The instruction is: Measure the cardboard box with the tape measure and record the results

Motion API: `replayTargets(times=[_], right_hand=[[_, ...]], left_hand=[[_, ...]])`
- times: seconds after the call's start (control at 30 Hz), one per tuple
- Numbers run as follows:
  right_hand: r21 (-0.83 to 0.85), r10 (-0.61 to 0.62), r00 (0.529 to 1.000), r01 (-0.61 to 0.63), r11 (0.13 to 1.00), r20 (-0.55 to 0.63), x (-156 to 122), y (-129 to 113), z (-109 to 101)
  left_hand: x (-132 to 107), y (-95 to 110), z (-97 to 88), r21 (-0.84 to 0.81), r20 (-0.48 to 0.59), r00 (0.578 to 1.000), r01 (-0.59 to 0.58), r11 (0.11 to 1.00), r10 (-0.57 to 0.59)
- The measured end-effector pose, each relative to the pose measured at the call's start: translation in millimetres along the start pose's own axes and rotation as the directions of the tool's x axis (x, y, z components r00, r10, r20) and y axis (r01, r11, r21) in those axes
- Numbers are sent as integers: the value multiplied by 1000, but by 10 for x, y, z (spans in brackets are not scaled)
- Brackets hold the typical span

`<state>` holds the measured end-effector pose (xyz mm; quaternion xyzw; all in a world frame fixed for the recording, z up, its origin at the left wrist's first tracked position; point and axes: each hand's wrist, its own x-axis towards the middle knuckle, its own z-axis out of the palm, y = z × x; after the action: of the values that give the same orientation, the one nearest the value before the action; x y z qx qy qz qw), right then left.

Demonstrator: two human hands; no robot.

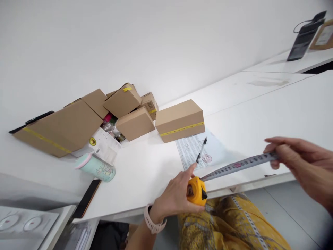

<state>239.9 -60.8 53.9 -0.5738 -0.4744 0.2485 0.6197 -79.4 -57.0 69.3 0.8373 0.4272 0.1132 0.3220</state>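
Note:
My left hand [175, 194] is closed round a yellow tape measure [197, 191] at the table's front edge. Its metal blade [236, 166] is drawn out to the right, with printed numbers showing. The blade's far end is pinched between the thumb and fingers of my right hand [299, 156]. Beyond the blade lies a printed sheet [188, 152], partly under a cardboard box [180, 121] with a yellow tape strip. A black-and-white pen [202, 150] rests on the sheet, close to my left index finger.
Several more cardboard boxes [135, 123] are piled at the back left against the wall. In front of them stand a white carton [105, 146] and a mint tumbler [96, 167]. A dark phone [87, 198] lies at the left edge. A black device [305, 38] stands far right.

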Motion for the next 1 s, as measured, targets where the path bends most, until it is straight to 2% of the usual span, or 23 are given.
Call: replayTargets(times=[0.07,0.13,0.2,0.23,0.33,0.4,0.43,0.47,0.5,0.53,0.57,0.6,0.63,0.73,0.83,0.93,1.0], right_hand=[[-17,-55,982,60,998,183,-284,75,90],[21,-178,922,182,983,345,-558,93,254],[23,-269,882,282,959,387,-746,81,415],[8,-285,880,305,952,380,-786,79,476],[-92,-275,913,315,945,301,-651,160,579],[-215,-307,909,372,903,281,-391,287,642],[-283,-352,882,441,852,315,-236,360,690],[-355,-397,843,519,778,363,-77,430,754],[-442,-436,787,610,658,437,77,491,832],[-523,-440,721,692,498,535,222,537,921],[-553,-430,658,753,356,619,353,568,1018],[-555,-412,601,797,240,685,468,585,1115],[-537,-396,553,828,161,733,567,590,1209],[-448,-390,432,892,52,814,762,590,1435],[-360,-355,323,932,-43,877,824,639,1567],[-304,-317,260,948,-96,912,807,715,1621],[-281,-307,238,954,-103,921,810,740,1600]], left_hand=[[25,41,94,-83,-34,999,-27,996,24],[25,111,186,-134,-46,996,-85,987,80],[-7,194,221,-147,-61,989,-143,979,135],[-28,232,200,-140,-84,985,-160,977,149],[-35,306,-63,-77,-251,955,-183,980,158],[72,305,-385,19,-411,894,-188,982,179],[168,288,-573,90,-482,852,-182,979,203],[290,262,-766,173,-565,793,-155,973,227],[431,227,-957,258,-635,732,-100,961,246],[585,186,-1137,318,-682,686,-32,948,252],[743,138,-1299,359,-699,673,37,932,243],[898,86,-1438,388,-694,684,90,917,226],[1047,29,-1550,400,-689,692,111,910,218],[1427,-174,-1716,415,-650,735,135,900,190],[1714,-403,-1706,404,-611,777,142,904,152],[1914,-565,-1662,373,-594,796,141,917,119],[1980,-587,-1620,354,-607,786,135,925,117]])
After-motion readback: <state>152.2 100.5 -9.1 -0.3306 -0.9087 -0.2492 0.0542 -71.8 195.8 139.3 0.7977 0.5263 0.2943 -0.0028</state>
